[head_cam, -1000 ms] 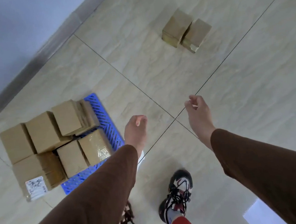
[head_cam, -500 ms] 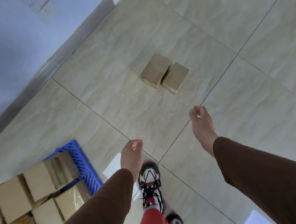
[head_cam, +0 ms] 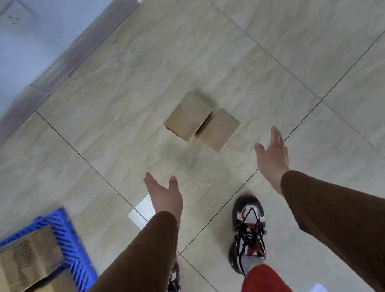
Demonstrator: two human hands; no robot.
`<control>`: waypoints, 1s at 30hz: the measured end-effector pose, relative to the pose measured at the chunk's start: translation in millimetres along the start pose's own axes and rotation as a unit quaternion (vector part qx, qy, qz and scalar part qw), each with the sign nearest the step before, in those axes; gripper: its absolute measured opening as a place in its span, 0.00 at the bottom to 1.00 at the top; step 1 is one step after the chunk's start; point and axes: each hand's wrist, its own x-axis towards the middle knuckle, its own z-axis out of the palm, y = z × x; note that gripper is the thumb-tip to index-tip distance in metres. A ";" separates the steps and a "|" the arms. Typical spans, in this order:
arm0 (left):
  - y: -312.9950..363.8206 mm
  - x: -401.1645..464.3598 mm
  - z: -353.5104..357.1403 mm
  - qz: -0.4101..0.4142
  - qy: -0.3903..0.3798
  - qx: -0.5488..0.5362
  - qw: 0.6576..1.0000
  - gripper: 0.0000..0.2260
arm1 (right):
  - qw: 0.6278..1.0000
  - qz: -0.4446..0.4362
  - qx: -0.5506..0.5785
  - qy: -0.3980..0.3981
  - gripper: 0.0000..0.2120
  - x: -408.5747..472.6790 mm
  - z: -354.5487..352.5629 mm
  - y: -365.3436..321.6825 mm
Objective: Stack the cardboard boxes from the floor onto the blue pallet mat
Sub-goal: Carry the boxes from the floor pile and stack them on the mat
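Two small cardboard boxes lie side by side on the tiled floor ahead, the left box (head_cam: 189,117) touching the right box (head_cam: 220,130). My left hand (head_cam: 164,193) reaches forward with straight fingers, empty, below and left of them. My right hand (head_cam: 272,157) is stretched out flat, empty, just right of the right box and short of it. The blue pallet mat (head_cam: 71,250) sits at the lower left, carrying several stacked cardboard boxes (head_cam: 23,261).
A pale wall with a grey skirting board (head_cam: 73,63) runs along the upper left. My shoes (head_cam: 248,231) stand on the beige tiles between the mat and the two boxes.
I have stepped toward the two floor boxes, so they look nearer and the mat slid to the lower left. Both hands went from loosely curled to stretched out toward the boxes.
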 end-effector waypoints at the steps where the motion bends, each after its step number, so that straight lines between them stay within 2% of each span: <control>1: 2.5 5.5 21.1 -0.019 0.011 -0.023 1.000 0.34 | 1.000 -0.006 -0.007 -0.011 0.32 18.8 0.9 -1.3; 4: 12.8 22.6 86.1 -0.077 -0.001 -0.078 0.994 0.36 | 0.998 -0.029 -0.027 -0.055 0.33 69.8 12.4 -12.0; 8: 34.0 46.7 152.4 -0.111 -0.069 -0.123 0.984 0.33 | 0.988 -0.046 -0.042 -0.143 0.32 121.1 40.8 -23.5; 11: 40.0 69.3 176.2 -0.117 -0.124 -0.140 0.975 0.32 | 0.981 -0.019 -0.041 -0.186 0.28 141.9 56.1 -23.4; 14: 33.4 81.5 177.9 -0.107 -0.148 -0.141 0.973 0.31 | 0.982 -0.013 -0.025 -0.187 0.22 137.1 61.1 -19.9; 18: 21.6 70.0 151.0 -0.103 -0.139 -0.156 0.972 0.28 | 0.984 -0.016 0.009 -0.176 0.21 99.9 63.0 -15.0; 21: 12.3 50.3 109.3 -0.098 -0.134 -0.181 0.969 0.32 | 0.985 -0.027 0.030 -0.170 0.21 54.0 67.0 -22.2; 24: 0.7 24.2 51.0 -0.095 -0.133 -0.208 0.964 0.33 | 0.983 -0.051 0.041 -0.169 0.21 -0.9 78.3 -36.5; 30: -44.8 -23.9 -87.0 -0.061 -0.133 -0.265 0.953 0.29 | 0.976 -0.114 0.056 -0.179 0.17 -132.6 129.8 -58.8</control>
